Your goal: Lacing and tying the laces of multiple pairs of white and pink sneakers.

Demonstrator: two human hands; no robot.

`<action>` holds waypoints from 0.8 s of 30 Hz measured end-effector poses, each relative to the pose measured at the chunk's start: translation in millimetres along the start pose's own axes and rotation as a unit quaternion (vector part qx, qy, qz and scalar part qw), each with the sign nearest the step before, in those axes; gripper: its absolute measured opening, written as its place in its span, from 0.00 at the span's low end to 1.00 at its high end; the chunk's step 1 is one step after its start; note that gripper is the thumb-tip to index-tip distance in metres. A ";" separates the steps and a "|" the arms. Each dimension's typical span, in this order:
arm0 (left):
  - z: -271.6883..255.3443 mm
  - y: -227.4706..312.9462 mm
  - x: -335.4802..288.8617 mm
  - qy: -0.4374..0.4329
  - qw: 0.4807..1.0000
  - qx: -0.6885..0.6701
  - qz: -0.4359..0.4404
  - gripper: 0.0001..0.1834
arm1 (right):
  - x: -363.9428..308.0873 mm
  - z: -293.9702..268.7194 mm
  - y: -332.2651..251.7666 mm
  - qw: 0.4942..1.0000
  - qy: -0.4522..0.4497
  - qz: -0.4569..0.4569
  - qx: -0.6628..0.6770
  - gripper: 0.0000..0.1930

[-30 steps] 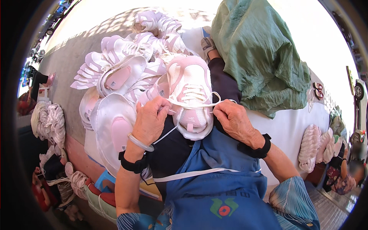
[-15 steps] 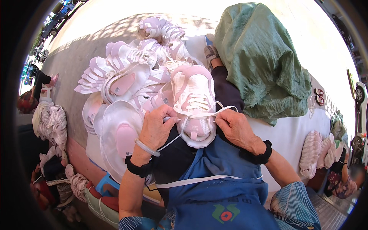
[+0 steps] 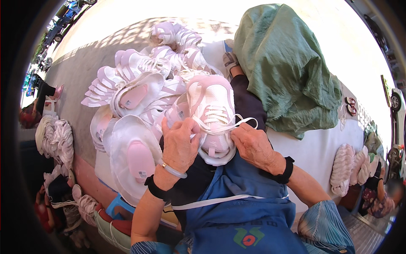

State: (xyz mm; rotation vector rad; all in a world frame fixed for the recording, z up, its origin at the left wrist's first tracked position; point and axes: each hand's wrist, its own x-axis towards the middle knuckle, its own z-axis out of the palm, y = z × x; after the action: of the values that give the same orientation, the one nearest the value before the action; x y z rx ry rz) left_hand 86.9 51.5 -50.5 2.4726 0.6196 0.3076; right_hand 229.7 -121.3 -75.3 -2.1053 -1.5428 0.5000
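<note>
A pink-and-white sneaker upper [image 3: 212, 99] rests on my lap, toe pointing away from me and heel tab nearest. White shoelace [image 3: 220, 127] crosses its tongue, and a loose loop of it arches to the right above my right hand. At the upper's left edge, my left hand [image 3: 179, 142] pinches the lace, its fingertips partly hidden behind the knuckles. My right hand [image 3: 256, 146] has thumb and fingers pressed together on the lace at the right edge of the collar. Both hands sit close to the ankle opening.
More pink-and-white uppers [image 3: 135, 95] lie piled to the left and ahead. A large green sack [image 3: 283, 72] stands at the front right. Bundled uppers [image 3: 343, 169] lie far right, near another person [image 3: 380, 199]. Coiled white bundles [image 3: 57, 137] and a blue stool [image 3: 118, 207] are at left.
My left hand has turned and risen slightly, its back now facing up; the lace end hanging below it no longer shows. My right hand has shifted a little left and down, closer to the upper.
</note>
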 end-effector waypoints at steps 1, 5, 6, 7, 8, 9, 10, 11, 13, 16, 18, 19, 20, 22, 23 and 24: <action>-2.0 -0.2 -0.2 -0.002 1.000 -0.003 0.002 0.08 | 1.6 -0.6 2.6 0.998 0.040 0.001 0.049 0.04; -11.4 -6.3 -6.2 -0.004 0.999 0.018 -0.033 0.05 | -4.7 -14.0 -7.5 0.989 0.110 0.044 0.086 0.08; -12.0 -5.2 -9.8 0.039 0.998 0.044 -0.001 0.04 | -6.9 -17.7 -10.8 0.988 0.122 0.063 0.065 0.11; -13.1 -0.9 -12.2 0.050 0.996 0.067 0.019 0.05 | -10.0 -18.9 -13.1 0.988 0.123 0.062 0.064 0.11; -12.5 2.4 -14.7 0.052 0.996 0.067 0.021 0.05 | -13.5 -19.7 -15.5 0.993 0.107 0.051 0.014 0.13; -10.8 5.7 -16.6 0.063 0.993 0.091 0.036 0.06 | -16.9 -20.2 -16.9 0.994 0.090 0.040 -0.038 0.14; -9.2 9.0 -18.0 0.074 0.989 0.115 0.052 0.08 | -18.7 -19.0 -18.7 0.994 0.092 0.041 -0.041 0.14; -7.7 12.8 -18.9 0.076 0.989 0.114 0.054 0.08 | -18.9 -16.1 -20.9 0.995 0.073 0.044 -0.053 0.15; -7.0 20.4 -19.9 0.049 0.983 0.164 0.063 0.13 | -18.0 -8.4 -20.4 0.991 0.064 0.020 -0.117 0.15; -4.6 23.3 -21.3 0.018 0.980 0.196 0.040 0.17 | -16.5 -3.8 -23.5 0.989 0.075 0.032 -0.122 0.14; -2.8 21.3 -22.8 0.011 0.978 0.206 0.030 0.17 | -14.0 -5.1 -29.9 0.987 0.087 0.046 -0.125 0.14; -1.3 20.3 -23.1 0.001 0.976 0.215 0.019 0.18 | -13.2 -5.6 -31.8 0.985 0.096 0.062 -0.127 0.13; 0.1 19.7 -22.9 0.002 0.976 0.215 0.019 0.18 | -12.5 -5.2 -31.8 0.985 0.096 0.062 -0.128 0.13; 3.2 18.5 -24.1 -0.002 0.974 0.227 0.025 0.16 | -12.8 -2.0 -31.3 0.984 0.092 0.056 -0.144 0.10; 6.9 16.3 -24.7 -0.003 0.974 0.227 0.024 0.16 | -12.5 1.8 -29.7 0.984 0.092 0.056 -0.144 0.10; 11.2 13.3 -24.7 -0.014 0.970 0.240 0.035 0.16 | -11.5 7.2 -26.9 0.981 0.065 0.013 -0.184 0.09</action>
State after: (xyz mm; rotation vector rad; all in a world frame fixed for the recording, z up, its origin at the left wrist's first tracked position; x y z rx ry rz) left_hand 74.2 24.3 -53.9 2.9607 0.6557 0.1612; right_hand 201.4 -124.4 -65.6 -2.3779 -1.6319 0.0826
